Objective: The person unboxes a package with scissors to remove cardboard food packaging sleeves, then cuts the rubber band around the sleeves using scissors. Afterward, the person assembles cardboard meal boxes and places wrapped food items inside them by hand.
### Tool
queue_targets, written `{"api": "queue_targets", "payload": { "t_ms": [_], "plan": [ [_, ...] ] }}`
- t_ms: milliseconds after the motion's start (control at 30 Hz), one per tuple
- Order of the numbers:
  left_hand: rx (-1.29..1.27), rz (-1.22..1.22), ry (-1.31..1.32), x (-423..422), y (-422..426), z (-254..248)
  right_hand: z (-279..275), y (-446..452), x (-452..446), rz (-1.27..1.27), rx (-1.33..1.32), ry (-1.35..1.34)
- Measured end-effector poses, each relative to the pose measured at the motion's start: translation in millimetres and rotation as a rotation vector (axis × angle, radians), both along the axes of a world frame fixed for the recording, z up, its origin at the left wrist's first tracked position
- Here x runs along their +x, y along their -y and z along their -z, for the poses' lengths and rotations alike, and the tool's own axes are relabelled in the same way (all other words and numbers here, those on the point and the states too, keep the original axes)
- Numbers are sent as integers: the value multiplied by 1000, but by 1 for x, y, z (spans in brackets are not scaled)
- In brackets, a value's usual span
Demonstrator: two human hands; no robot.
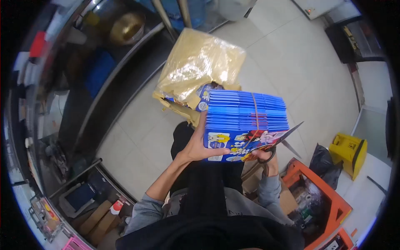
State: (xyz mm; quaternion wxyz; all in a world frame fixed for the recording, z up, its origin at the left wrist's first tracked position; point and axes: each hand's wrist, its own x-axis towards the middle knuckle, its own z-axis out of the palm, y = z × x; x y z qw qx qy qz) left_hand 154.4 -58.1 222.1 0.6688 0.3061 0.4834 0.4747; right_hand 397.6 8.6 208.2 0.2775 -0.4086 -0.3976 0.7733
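A thick stack of flat blue printed cartons (233, 112), bound by a thin tan band, is held in front of me. My left hand (198, 143) grips its left side, the thumb lying across the printed front face. Black-handled scissors (273, 154) are in my right hand (263, 157), which is also at the stack's lower right; their blades are spread apart and point to the right. Just beyond the stack is a package in shiny tan wrapping (202, 62), torn open at its near side, with more blue cartons (203, 96) showing inside.
A dark shelf unit (121, 79) stands at the left. An orange crate (329, 200) with mixed items is at the lower right, near a black bag (325, 166) and a yellow bin (349, 154). Cardboard pieces (96, 218) fill a box at the lower left.
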Motion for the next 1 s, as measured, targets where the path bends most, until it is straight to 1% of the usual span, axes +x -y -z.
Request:
{"api": "queue_targets", "payload": {
  "t_ms": [33,67,100,133,167,200,267,300,367,400,433,467,533,567,600,633,667,733,767,833,933,1000],
  "plan": [
    [37,-20,-2,1,-3,-24,-36,-9,-1,12,18,-5],
    [73,-39,-4,1,-6,-48,-72,-16,-3,-8,106,0],
    [227,12,-121,-4,-8,-68,-110,-22,-3,-29,193,3],
    [184,0,-119,-4,-10,-96,-153,-26,0,-20,208,-7],
    [142,-12,-117,-5,-17,-136,-196,-33,3,-108,121,77],
    [99,-25,-114,-6,-25,-176,-219,-37,4,-117,146,74],
    [147,91,-37,2,-34,-239,-266,-46,6,-134,197,68],
    [131,88,-78,8,-37,-261,-292,-46,10,-48,143,105],
    [141,-48,-10,30,-51,-287,-324,-65,14,77,221,66],
    [127,-101,40,42,-58,-297,-328,-71,20,92,209,78],
    [48,-140,97,49,-60,-292,-332,-77,25,107,197,89],
    [-26,-174,155,60,-64,-290,-335,-81,37,93,66,185],
    [-132,-247,257,78,-71,-296,-330,-93,49,48,-26,73],
    [-194,-257,312,84,-74,-287,-325,-98,55,51,-27,55],
    [-273,-263,373,92,-76,-284,-331,-101,58,58,-44,47],
    [-304,-299,370,103,-76,-283,-344,-104,62,63,-76,73],
    [-361,-304,412,105,-75,-280,-315,-105,70,39,-65,42],
    [-372,-310,389,128,-78,-281,-326,-116,91,-10,-89,175],
    [-361,-301,377,136,-89,-286,-328,-125,99,-1,-79,163],
    [-399,-314,437,159,-106,-302,-333,-141,117,48,-79,164],
    [-405,-302,424,177,-153,-317,-354,-183,134,72,-53,145],
    [-389,-280,390,180,-191,-319,-354,-215,146,70,-51,91]
  ]
}}
